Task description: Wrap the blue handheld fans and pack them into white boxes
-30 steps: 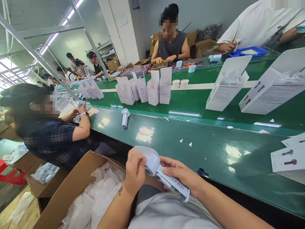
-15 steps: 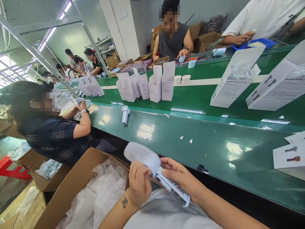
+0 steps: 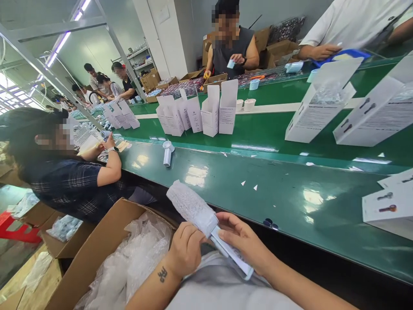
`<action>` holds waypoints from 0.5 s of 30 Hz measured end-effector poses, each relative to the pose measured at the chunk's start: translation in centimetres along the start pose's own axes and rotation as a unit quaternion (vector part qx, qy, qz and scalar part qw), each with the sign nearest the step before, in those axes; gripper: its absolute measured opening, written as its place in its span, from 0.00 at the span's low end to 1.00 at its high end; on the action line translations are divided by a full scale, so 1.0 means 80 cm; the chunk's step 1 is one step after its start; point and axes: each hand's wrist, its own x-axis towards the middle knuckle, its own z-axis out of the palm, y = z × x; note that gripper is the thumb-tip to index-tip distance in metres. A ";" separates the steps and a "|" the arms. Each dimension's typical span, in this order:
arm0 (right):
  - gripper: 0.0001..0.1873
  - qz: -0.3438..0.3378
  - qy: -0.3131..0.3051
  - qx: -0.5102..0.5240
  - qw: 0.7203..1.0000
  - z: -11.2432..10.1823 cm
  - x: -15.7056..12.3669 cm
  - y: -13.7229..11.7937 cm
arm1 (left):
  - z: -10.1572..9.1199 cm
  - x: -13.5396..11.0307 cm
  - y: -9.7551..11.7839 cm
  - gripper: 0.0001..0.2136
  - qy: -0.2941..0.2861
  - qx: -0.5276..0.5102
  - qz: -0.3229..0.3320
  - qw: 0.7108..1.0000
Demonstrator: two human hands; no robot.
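Observation:
A light-blue handheld fan [image 3: 232,255] lies slanted in front of me, its head end inside a clear bubble-wrap bag [image 3: 191,203] and its handle sticking out. My left hand [image 3: 186,249] is closed, pinching the bag's open edge at the fan's near side. Around the fan from the right wraps my right hand [image 3: 245,241], its thumb on the handle and fingertips by the bag's mouth. A cardboard box [image 3: 93,245] full of bubble-wrap bags [image 3: 142,245] stands to the left of my hands.
Another handheld fan [image 3: 167,154] lies on the green bench [image 3: 219,172]. White boxes [image 3: 211,113] stand open along the conveyor belt [image 3: 258,140]; more white boxes [image 3: 389,206] are at the right. A co-worker [image 3: 71,172] sits at left, others across the belt. Paper scraps [image 3: 255,187] dot the bench.
The bubble-wrap bag has moved farther down over the fan, covering its head and the top of the handle. Across the belt, a co-worker has raised a small light-blue item.

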 end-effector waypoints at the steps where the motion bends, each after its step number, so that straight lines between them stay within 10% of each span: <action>1: 0.23 -0.023 0.009 -0.024 0.999 0.001 0.003 0.001 | 0.003 -0.001 0.002 0.10 0.009 0.009 -0.017 1.000; 10: 0.34 0.073 -0.029 0.102 0.992 -0.010 0.009 0.010 | 0.009 0.006 -0.005 0.09 -0.055 -0.008 0.043 0.998; 15: 0.31 0.068 -0.022 0.127 0.989 -0.008 0.012 0.006 | 0.013 -0.007 -0.017 0.13 0.027 -0.176 -0.234 0.956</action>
